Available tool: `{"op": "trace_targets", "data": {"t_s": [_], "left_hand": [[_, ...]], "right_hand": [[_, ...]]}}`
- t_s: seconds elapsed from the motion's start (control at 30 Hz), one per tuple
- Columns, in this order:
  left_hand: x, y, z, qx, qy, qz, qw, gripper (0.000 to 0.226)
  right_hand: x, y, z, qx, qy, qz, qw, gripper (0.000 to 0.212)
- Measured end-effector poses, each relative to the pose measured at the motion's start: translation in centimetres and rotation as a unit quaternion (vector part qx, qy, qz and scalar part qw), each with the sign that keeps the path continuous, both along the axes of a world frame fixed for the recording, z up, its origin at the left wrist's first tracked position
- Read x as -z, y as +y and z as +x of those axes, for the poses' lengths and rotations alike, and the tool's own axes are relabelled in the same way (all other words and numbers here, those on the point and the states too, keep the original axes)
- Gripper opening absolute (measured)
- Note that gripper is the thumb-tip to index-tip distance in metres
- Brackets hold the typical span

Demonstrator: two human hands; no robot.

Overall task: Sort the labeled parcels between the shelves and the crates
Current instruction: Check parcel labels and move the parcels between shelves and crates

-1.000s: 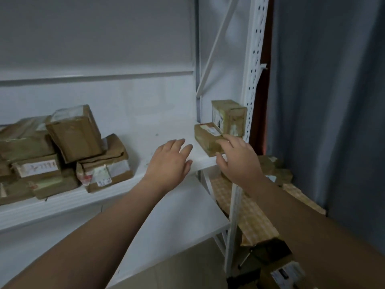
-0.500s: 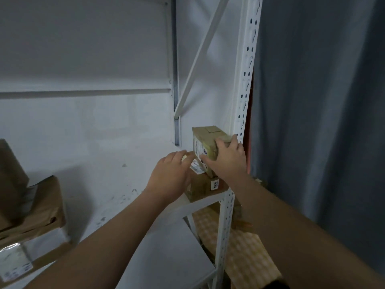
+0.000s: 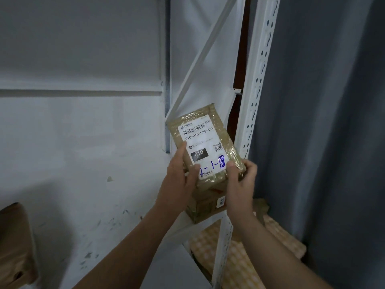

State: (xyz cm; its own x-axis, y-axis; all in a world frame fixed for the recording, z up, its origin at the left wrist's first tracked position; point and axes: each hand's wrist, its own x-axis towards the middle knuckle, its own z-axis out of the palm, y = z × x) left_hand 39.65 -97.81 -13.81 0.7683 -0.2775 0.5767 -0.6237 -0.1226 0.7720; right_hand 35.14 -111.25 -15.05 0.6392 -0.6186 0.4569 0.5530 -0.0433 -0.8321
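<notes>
Two hands on one parcel (image 3: 206, 142), held up in front of the right end of the rack, just left of the white slotted post (image 3: 258, 90). The parcel is flat and tan, wrapped in shiny clear tape, with its broad face turned to the camera and tilted so its top leans left. A white label (image 3: 199, 134) covers most of the face: barcode, printed 010-010-L30-551, a QR code, a black block reading 010, and blue pen marks at the bottom ending 1-8, the first mark partly under a thumb. Left hand (image 3: 179, 180) grips the lower left edge, thumb pressed on the label's bottom corner, forefinger laid up along the side. Right hand (image 3: 242, 180) grips the lower right corner, thumb on the face, other fingers curled round behind. Both forearms are bare and come in from the near bottom edge. Directly below the hands a second parcel (image 3: 205, 207) sits on the right end of the shelf (image 3: 181, 230), against the post, with a small white sticker on its near side. Cannot tell whether the held parcel touches it; the hands hide the gap. A white diagonal brace (image 3: 206, 53) runs up behind the held parcel toward the far top. A scuffed white wall (image 3: 83, 142) fills the left. A grey curtain (image 3: 333, 122) hangs right of the post. Under the shelf, to the right, lies a pale checked sheet (image 3: 239, 265). A third parcel (image 3: 14, 247), brown, shows at the near left edge, cut off by the frame.
</notes>
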Motion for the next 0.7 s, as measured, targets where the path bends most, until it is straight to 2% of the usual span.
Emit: {"op": "trace_targets", "data": {"t_s": [0.1,0.17,0.23,0.37,0.57,0.7], "left_hand": [[-0.7,-0.1,0.2,0.047,0.014,-0.096,0.994,0.057],[-0.9,0.2,0.5,0.041,0.019,-0.117,0.992,0.06],[-1.0,0.6,0.7,0.038,0.001,-0.125,0.991,0.05],[-1.1,1.4,0.2,0.028,-0.035,-0.133,0.99,0.044],[-1.0,1.4,-0.3,0.024,-0.038,-0.136,0.99,0.043],[-0.9,1.7,-0.7,0.002,-0.036,-0.131,0.991,0.043]], "right_hand": [[-0.1,0.7,0.2,-0.01,0.002,-0.009,1.0,0.014],[-0.5,0.6,0.3,-0.028,0.016,-0.032,0.999,0.015],[-0.8,0.3,0.4,-0.047,0.03,-0.067,0.996,0.017],[-1.2,0.3,0.1,-0.063,0.027,-0.111,0.991,0.043],[-1.1,1.0,-0.2,-0.057,0.043,-0.131,0.989,0.04],[-1.6,1.4,-0.9,-0.05,0.041,-0.142,0.988,0.028]]}}
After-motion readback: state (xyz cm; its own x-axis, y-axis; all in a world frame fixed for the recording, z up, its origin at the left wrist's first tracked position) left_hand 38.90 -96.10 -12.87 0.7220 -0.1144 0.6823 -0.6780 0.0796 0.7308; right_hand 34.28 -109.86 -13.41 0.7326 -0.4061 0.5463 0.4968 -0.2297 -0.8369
